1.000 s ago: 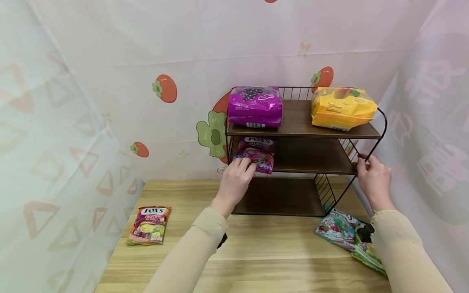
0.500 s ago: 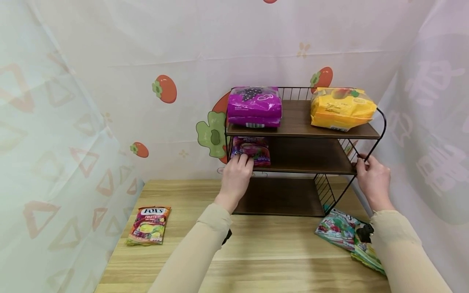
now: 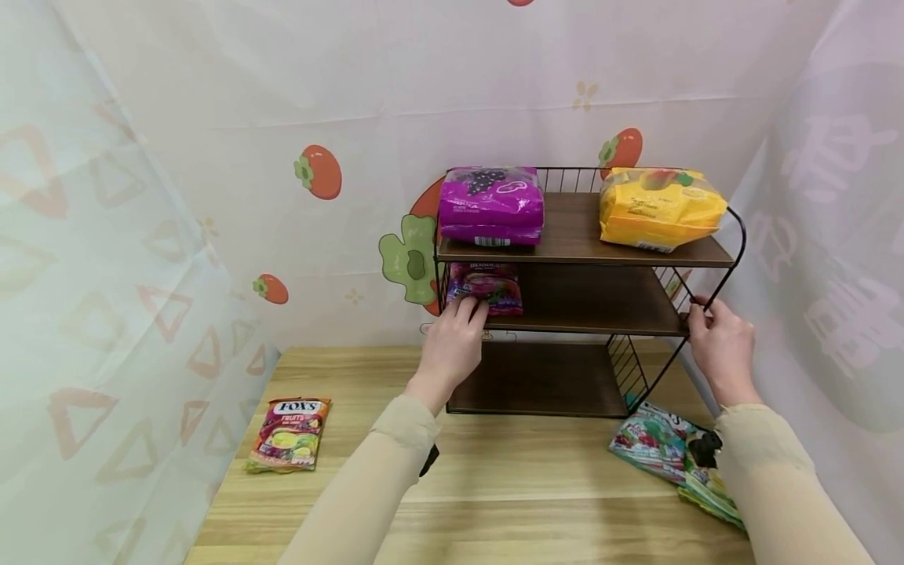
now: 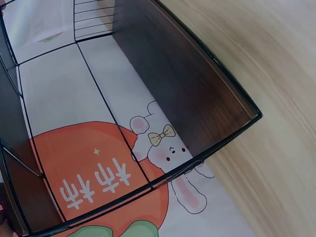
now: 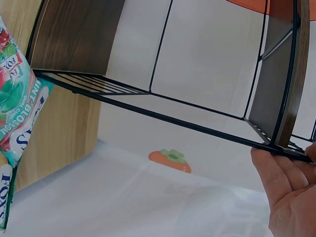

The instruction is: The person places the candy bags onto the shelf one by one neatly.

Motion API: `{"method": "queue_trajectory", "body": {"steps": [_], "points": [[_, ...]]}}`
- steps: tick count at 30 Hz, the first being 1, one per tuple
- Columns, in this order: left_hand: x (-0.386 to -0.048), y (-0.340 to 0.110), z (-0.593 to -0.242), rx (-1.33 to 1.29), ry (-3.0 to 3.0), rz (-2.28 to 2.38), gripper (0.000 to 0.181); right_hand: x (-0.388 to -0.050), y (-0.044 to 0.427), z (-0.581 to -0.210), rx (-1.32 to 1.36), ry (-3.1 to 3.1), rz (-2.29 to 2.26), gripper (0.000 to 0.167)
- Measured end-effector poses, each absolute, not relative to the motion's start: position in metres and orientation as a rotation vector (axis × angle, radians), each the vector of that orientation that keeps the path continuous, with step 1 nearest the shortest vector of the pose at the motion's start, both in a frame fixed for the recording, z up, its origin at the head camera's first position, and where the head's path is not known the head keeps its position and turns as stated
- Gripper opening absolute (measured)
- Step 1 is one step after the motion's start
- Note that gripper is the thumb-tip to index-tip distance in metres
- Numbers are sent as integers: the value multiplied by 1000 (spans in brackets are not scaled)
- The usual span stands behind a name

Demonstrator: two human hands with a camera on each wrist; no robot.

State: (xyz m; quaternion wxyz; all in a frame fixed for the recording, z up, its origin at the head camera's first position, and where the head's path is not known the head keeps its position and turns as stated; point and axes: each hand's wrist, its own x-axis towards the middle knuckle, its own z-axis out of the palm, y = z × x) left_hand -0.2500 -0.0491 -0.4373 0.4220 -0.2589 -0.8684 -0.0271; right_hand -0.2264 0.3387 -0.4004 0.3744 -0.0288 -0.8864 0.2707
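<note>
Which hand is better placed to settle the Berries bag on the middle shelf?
Likely the left hand: it touches the Berries bag, while the right hand grips the opposite side of the wire rack.

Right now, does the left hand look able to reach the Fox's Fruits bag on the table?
Probably yes: the Fruits bag lies uncovered on the table, with nothing visible blocking it. But the left hand holds the berries bag on the middle shelf, so it should likely let go first.

Berries bag (image 3: 500, 289) on middle shelf (image 3: 600, 300), Fruits bag (image 3: 289, 434) at left
</note>
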Motion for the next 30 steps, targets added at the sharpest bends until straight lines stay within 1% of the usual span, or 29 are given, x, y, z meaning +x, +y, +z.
{"method": "queue_trajectory", "body": {"steps": [7,16,24,30], "points": [[-243,-55,-442,-706,-2139,-86,39,-227,339,-401,-72,-2262,680,24],[-227,-66,-442,-740,-2097,-140,40,-226,338,-400,-62,-2267,701,26],[-213,-81,-435,-674,-2102,-325,38,-227,337,-401,-45,-2244,701,24],[-214,-91,-428,-571,-2086,-551,31,-227,338,-401,-62,-2259,702,25]]}}
